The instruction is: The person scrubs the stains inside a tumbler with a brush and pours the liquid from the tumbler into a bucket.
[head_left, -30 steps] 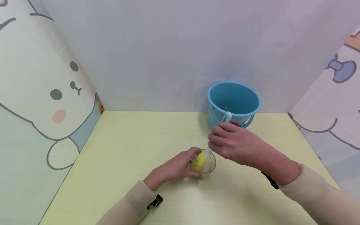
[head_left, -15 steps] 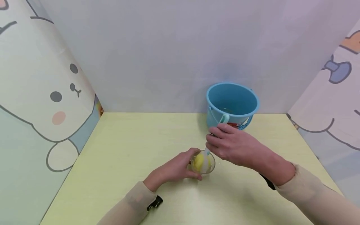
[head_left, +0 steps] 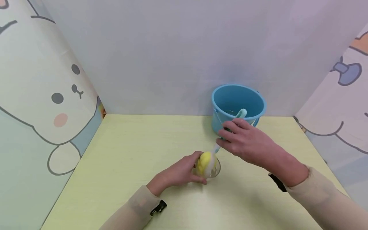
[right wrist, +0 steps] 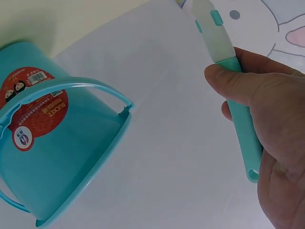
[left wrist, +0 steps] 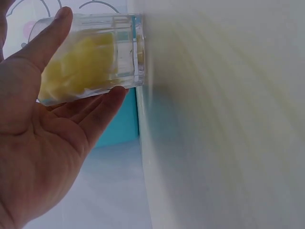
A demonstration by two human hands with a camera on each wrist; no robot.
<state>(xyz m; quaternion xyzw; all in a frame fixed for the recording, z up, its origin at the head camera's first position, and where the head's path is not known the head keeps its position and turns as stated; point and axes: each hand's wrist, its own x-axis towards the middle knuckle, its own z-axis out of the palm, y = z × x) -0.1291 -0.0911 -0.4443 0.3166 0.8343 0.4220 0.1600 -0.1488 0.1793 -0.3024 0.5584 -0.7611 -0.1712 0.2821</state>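
Note:
Near the middle of the table, my left hand (head_left: 181, 171) grips a clear glass cup (head_left: 217, 173) round its side, thumb nearest me. In the left wrist view the cup (left wrist: 127, 52) has its base right at the tabletop. My right hand (head_left: 250, 140) holds a cup brush by its teal handle (head_left: 242, 113), which slants up toward the bucket. The brush's yellow and white sponge head (head_left: 205, 162) sits in the cup's mouth, its upper part showing at the rim. The right wrist view shows thumb and fingers around the handle (right wrist: 245, 131).
A blue bucket (head_left: 216, 123) stands at the back right, just beyond my right hand; some liquid shows inside. Its carrying handle (right wrist: 81, 82) hangs down over a red label. A pale wall (head_left: 158, 64) closes off the back of the yellowish table (head_left: 143, 140).
My right hand has moved up and to the right over the last half second. The sponge head has risen in the cup and the handle leans farther right. The left hand stays put.

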